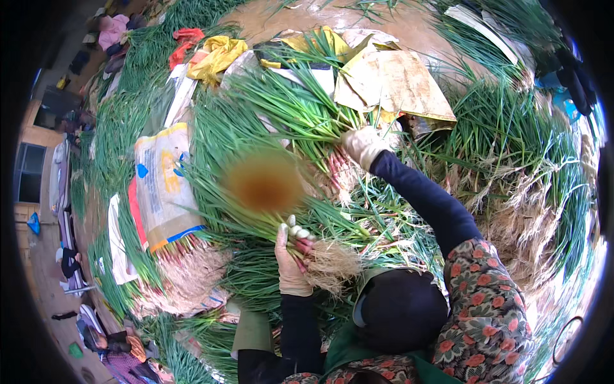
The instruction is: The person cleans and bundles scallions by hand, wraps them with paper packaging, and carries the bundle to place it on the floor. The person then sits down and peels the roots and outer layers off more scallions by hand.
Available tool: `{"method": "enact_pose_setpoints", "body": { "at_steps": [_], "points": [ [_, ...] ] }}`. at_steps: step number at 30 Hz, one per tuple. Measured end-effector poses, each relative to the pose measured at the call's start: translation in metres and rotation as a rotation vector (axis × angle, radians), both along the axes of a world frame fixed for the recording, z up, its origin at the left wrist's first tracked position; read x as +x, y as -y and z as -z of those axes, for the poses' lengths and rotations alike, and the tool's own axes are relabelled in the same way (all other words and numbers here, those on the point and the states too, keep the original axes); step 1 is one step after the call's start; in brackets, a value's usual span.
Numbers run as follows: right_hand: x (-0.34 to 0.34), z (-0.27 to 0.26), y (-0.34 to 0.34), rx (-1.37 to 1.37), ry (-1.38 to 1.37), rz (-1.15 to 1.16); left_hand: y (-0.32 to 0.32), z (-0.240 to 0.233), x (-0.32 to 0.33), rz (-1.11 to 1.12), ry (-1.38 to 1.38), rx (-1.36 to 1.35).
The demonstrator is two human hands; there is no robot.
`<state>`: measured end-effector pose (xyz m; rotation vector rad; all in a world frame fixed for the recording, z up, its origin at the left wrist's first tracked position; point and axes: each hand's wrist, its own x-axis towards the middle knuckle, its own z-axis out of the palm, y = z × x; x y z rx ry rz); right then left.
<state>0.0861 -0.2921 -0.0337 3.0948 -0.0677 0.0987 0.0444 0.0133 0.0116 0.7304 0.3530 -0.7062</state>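
My left hand, in a pale glove, grips a bunch of spring onions near its reddish bases. Its matted roots point right and the green leaves fan up and left. Farther forward and to the right, my right hand, also gloved, is closed around the stems of another bunch of spring onions. Red-based stems with roots hang just below that hand. A brown blurred patch hides part of the leaves above my left hand.
Stained sacking lies just beyond my right hand. At left, a printed woven sack covers more onions. A large heap with tangled roots rises at right. My dark-clad knee is close below. Other people are at the far left.
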Motion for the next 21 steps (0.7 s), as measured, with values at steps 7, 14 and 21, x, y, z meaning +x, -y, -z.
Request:
{"method": "enact_pose_setpoints", "body": {
  "at_steps": [7,14,21],
  "points": [
    [-0.09,0.055,-0.157,0.15,-0.138,0.008,0.016,-0.013,-0.009,0.114,-0.089,0.276],
    [-0.057,0.026,-0.126,2.208,-0.741,-0.005,0.011,0.019,-0.027,0.024,-0.2,0.095],
    [-0.072,0.069,-0.152,0.767,-0.182,-0.277,0.008,-0.001,-0.031,-0.018,-0.162,-0.095]
  ]
}}
